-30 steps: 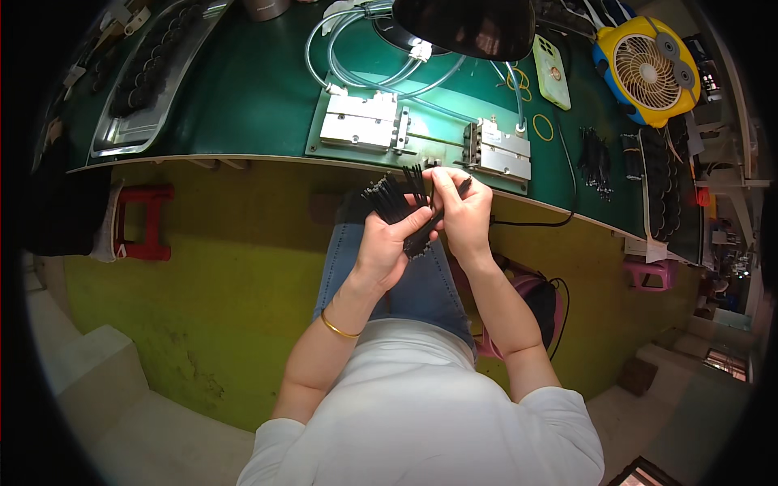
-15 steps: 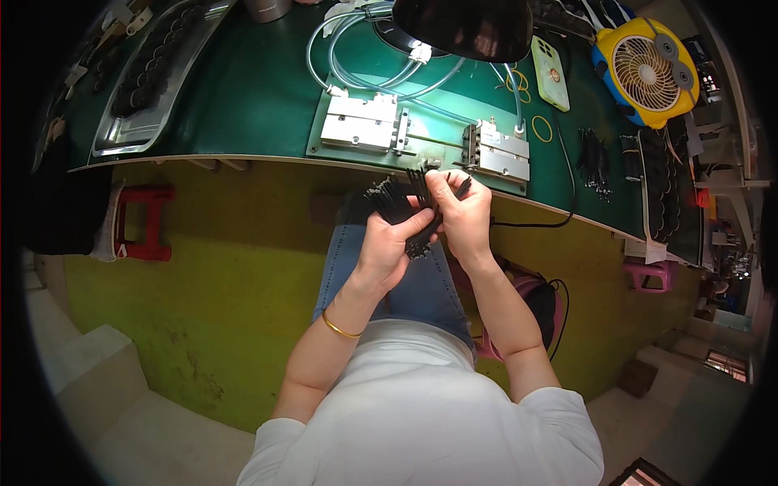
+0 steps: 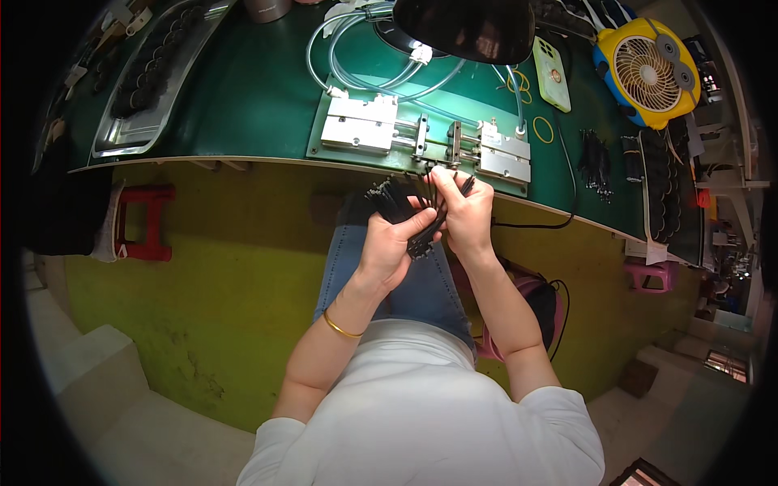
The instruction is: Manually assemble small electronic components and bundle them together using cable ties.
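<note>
A bundle of thin black wires (image 3: 391, 202) with small pale tips is gripped in my left hand (image 3: 387, 249), its thumb pressed across the strands. Close beside it, my right hand (image 3: 468, 215) is closed, thumb and fingertips pinching some black wires at the bench edge; a few strands poke out past its fingers. Just beyond my fingertips stands a metal clamping fixture with a left cylinder block (image 3: 356, 125) and a right cylinder block (image 3: 504, 155). Dark jaws on rods reach inward from both blocks. My fingers hide the exact spot where the wire ends meet the fixture.
A black lamp shade (image 3: 463, 28) overhangs the fixture, with clear air hoses (image 3: 334, 61) behind. On the green bench (image 3: 243, 89) are a metal tray (image 3: 109, 134), a phone (image 3: 552, 74), a yellow fan (image 3: 646, 73) and more black wires (image 3: 596, 162). A red stool (image 3: 146, 223) stands below.
The fixture's two jaws have slid inward from their blocks toward each other. My hands have hardly moved; the right fingertips shifted slightly at the wires.
</note>
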`<state>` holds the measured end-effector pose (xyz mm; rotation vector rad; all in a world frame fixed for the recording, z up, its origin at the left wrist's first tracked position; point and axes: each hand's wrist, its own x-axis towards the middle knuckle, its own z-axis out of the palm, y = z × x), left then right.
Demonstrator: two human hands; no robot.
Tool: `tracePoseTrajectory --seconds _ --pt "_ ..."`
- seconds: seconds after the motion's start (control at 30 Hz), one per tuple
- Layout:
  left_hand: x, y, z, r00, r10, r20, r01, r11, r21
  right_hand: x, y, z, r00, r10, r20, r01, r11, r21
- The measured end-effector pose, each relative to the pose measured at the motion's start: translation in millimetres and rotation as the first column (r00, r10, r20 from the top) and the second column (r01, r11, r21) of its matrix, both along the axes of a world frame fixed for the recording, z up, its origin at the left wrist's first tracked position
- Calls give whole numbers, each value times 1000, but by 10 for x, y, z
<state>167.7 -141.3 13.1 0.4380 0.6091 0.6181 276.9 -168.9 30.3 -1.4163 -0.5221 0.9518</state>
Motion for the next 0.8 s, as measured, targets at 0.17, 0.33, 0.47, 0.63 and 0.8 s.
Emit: tracePoseTrajectory --seconds 0.17,0.33,0.47,0.63,0.8 --pt "-5 -10 -7 999 13 31 -12 999 -35 -43 4 55 999 -23 48 23 1000 6" --pt "-28 -10 -53 999 12 35 -12 1000 -1 -82 -22 107 995 -2 101 2 1000 4" --pt "-30 -8 -22 1000 28 10 -28 1000 -1 -91 -10 103 995 -25 92 26 1000 -7" --pt "-9 -5 -14 1000 23 -13 -23 1000 3 -43 13 24 999 -37 7 37 999 -7" --pt "1 -10 -18 1000 16 0 -16 1000 -12 -37 24 36 998 -57 3 57 998 3"
